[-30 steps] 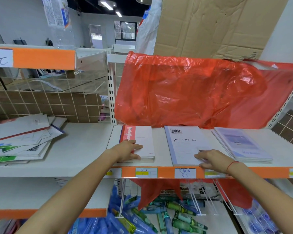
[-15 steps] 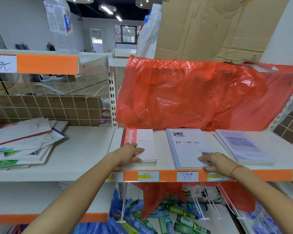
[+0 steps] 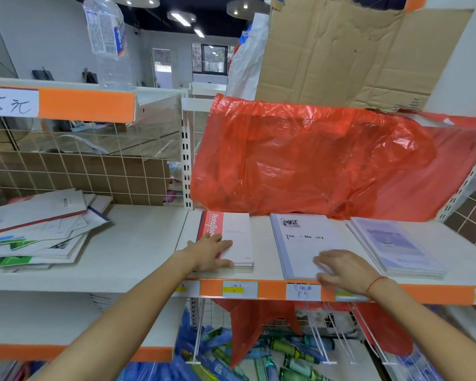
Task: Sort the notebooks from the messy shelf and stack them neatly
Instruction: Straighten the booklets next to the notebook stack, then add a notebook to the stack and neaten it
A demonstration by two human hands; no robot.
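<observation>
Shelf (image 3: 138,259), white board with orange front strip: carries all the paper stock listed below.

Red plastic sheet (image 3: 313,160): hangs behind the right bay, its lower edge just behind the sorted stacks.

Cardboard sheet (image 3: 341,50): propped above the red plastic.

Messy pile of notebooks (image 3: 36,229): left bay, covers fanned and skewed over one another, well apart from the stacks.

Pale lilac stack (image 3: 396,246): right end of the shelf, lying flat, just beside the middle stack.

Middle stack, white cover printed with faint lettering (image 3: 300,237): flat, squared to the front edge.

Red-spined notebook stack (image 3: 231,235): flat, left of the middle stack, a bare strip of shelf between them.

My right hand (image 3: 344,266): fingers spread and straight, resting on the near right corner of the middle stack, gripping nothing; a red cord at the wrist.

My left hand (image 3: 208,251): fingers extended flat on the cover of the red-spined stack, thumb along its near edge, pressing rather than clasping.

Price labels (image 3: 302,292): on the orange strip below the stacks.
</observation>
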